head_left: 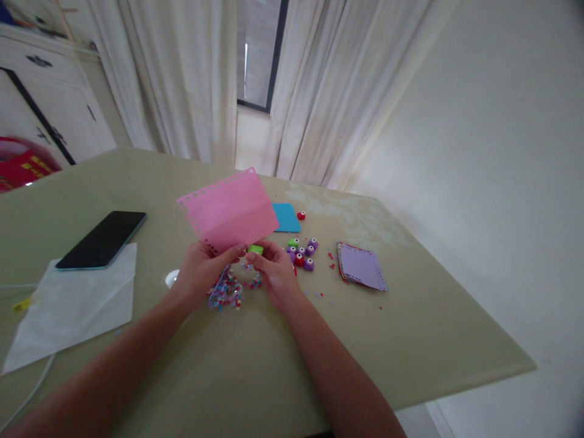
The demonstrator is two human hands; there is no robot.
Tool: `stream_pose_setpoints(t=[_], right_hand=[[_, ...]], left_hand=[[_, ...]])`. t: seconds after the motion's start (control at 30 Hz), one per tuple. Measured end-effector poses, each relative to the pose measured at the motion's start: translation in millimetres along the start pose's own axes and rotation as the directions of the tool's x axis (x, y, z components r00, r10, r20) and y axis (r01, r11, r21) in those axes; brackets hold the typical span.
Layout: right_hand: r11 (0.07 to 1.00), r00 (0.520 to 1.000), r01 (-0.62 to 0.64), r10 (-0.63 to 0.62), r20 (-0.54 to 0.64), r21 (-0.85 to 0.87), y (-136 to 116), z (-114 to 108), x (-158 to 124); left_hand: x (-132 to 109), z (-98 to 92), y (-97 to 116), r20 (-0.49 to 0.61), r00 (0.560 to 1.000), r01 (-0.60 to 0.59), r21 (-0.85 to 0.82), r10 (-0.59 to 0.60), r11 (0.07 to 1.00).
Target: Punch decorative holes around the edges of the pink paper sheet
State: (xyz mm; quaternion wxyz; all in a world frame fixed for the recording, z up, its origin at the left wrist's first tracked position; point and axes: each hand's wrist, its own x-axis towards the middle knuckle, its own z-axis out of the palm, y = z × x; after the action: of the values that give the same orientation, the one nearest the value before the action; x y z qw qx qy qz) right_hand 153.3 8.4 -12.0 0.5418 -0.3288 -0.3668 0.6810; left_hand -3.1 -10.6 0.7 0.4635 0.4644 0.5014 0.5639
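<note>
My left hand (201, 271) pinches the lower edge of a pink paper sheet (228, 210) with punched holes along its edges, holding it upright above the table. Closed round a small green punch (255, 249), my right hand (274, 271) holds it at the sheet's bottom edge. A heap of coloured paper bits (224, 295) lies on the table just below both hands.
Several small purple, red and green punches (302, 252) sit right of my hands, near a blue sheet (286, 217) and a stack of punched papers (361, 266). A black phone (103, 239) and white paper (75, 304) lie left on the beige table (410, 340). Curtains hang behind.
</note>
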Motion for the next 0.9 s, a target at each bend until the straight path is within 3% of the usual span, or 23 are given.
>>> stream_pose_setpoints(t=[0.47,0.9], right_hand=[[0.998,1.0,-0.011,0.011,0.015,-0.064,-3.0,-0.6,-2.3],[0.999,1.0,0.001,0.0,0.008,-0.049,0.0,-3.4,-0.2]], left_hand=[[-6.2,5.0,14.5,-0.046,0.999,0.009,0.006,-0.009,1.0],[-4.0,3.2,8.0,-0.012,1.0,-0.012,0.013,0.012,1.0]])
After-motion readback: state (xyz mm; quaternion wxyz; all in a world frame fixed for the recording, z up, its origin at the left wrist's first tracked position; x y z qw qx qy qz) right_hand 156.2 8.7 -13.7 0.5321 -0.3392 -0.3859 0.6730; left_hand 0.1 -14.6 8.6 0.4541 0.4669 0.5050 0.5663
